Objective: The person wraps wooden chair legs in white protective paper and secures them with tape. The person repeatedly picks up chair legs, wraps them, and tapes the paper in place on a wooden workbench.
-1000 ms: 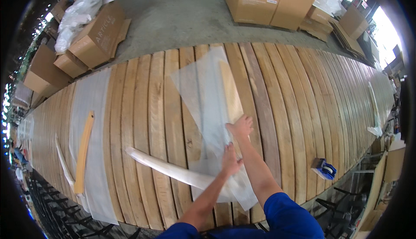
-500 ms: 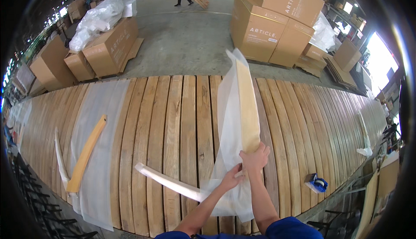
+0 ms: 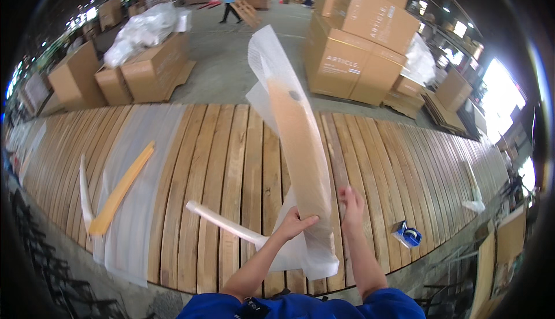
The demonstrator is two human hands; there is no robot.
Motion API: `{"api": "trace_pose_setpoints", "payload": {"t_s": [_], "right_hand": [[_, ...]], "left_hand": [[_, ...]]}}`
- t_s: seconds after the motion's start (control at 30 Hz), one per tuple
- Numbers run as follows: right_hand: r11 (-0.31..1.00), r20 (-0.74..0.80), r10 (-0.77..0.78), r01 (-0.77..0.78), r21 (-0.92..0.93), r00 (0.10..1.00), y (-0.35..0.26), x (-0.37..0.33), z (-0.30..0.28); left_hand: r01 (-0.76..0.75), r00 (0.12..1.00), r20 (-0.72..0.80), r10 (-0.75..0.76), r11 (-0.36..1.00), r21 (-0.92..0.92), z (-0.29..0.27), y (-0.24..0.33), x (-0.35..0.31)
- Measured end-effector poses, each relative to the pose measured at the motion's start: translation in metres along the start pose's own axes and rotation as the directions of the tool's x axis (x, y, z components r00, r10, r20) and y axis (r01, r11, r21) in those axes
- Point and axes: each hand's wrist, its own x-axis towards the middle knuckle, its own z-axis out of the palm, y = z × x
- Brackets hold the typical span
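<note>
Two slim pieces lie at the left of the slatted table [image 3: 376, 174]: one white piece [image 3: 85, 195] and one yellow wooden piece [image 3: 122, 189], their lower ends close together. Under the yellow one I see a translucent sheet [image 3: 159, 157], which runs across the slats. Next, a narrow pale piece [image 3: 222, 222] lies slantwise, its right end out of sight near the left wrist. The left hand [image 3: 295, 225] grasps the lower part of a wide brown piece [image 3: 300, 157] in translucent wrapping [image 3: 263, 47], whose far end shows beyond the table's far edge. The right hand [image 3: 351, 206] is just beside it, fingers bent; from my distance I cannot tell whether they pinch something. Further right, a blue tape dispenser [image 3: 407, 235] rests on the table.
</note>
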Motion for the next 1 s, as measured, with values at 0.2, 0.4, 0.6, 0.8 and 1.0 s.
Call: {"api": "trace_pose_setpoints", "payload": {"t_s": [0.2,0.4,0.6,0.8,1.0], "right_hand": [[0.965,0.762,-0.023,-0.186,0.186,0.647,-0.034,0.136,0.115],[0.771,0.937,-0.248,-0.536,0.344,0.245,-0.129,0.13,0.284],[0.782,0.853,-0.073,-0.501,0.371,0.517,-0.155,0.155,0.259],[0.871,0.371,-0.14,-0.064,0.488,0.918,-0.195,0.176,0.111],[0.819,-0.13,-0.386,0.404,0.407,0.913,-0.263,0.054,0.0]], "left_hand": [[-0.056,0.998,0.032,0.06,0.99,-0.127,0.012,-0.015,-0.036],[0.021,0.999,0.028,-0.017,0.992,-0.128,-0.008,-0.014,-0.081],[0.03,0.999,-0.012,-0.032,0.988,-0.149,-0.013,-0.031,-0.09],[0.025,0.997,0.072,-0.014,0.987,-0.158,-0.015,-0.027,-0.072],[-0.097,0.993,-0.081,0.085,0.981,-0.17,0.012,-0.013,-0.05]]}}
